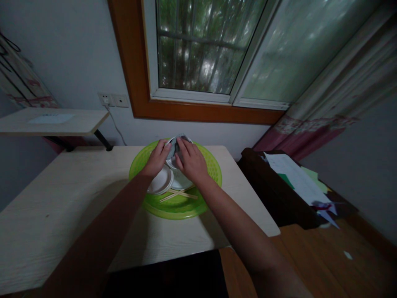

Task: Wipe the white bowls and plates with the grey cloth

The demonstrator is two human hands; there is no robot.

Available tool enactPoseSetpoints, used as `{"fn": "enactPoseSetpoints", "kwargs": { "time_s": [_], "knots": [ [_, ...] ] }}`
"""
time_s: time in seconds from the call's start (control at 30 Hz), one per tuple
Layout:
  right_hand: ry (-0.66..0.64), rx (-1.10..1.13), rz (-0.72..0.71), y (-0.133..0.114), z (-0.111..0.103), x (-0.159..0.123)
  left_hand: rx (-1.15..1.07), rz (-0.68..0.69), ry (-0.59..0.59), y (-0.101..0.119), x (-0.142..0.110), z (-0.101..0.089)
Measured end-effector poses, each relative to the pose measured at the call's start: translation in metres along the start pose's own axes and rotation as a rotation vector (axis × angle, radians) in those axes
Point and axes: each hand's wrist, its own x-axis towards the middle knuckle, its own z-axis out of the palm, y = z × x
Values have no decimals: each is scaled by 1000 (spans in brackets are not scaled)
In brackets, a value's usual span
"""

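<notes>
A white bowl (172,164) stands tilted between my hands over the far part of a round green plastic tray (180,213). My left hand (158,157) grips the bowl's left side, its fingers at the rim. A grey cloth (174,145) is bunched inside the bowl and against its rim. With bent fingers, my right hand (192,159) presses the cloth into the bowl; its fingertips are partly hidden. Nearer to me on the tray are a stack of white dishes (161,181), a pale plate (180,181) and several wooden chopsticks (178,193), some crossed.
The tray rests on a pale wooden table (102,178). A raised shelf (77,124) with a paper sheet stands at the left. Beyond the table are a wall and a window (201,54). Papers (297,178) lie on dark furniture at the right.
</notes>
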Motion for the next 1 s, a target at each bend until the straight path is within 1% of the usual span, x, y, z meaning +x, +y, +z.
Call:
{"fn": "enactPoseSetpoints", "kwargs": {
  "time_s": [0.17,0.4,0.57,0.77,0.87,1.0],
  "knots": [
    [68,4,-32,3,1,0,-34,46,-55,1,-2,0],
    [54,24,-52,7,3,0,-78,89,-136,-2,-1,3],
    [53,-15,16,12,1,-1,-79,69,-179,1,-1,7],
    [145,-47,88,21,4,-1,-54,70,-193,6,-2,5],
    [194,-33,142,23,4,0,-46,80,-179,7,-2,3],
    [229,23,230,24,3,0,-32,88,-119,8,-2,1]
  ]
}}
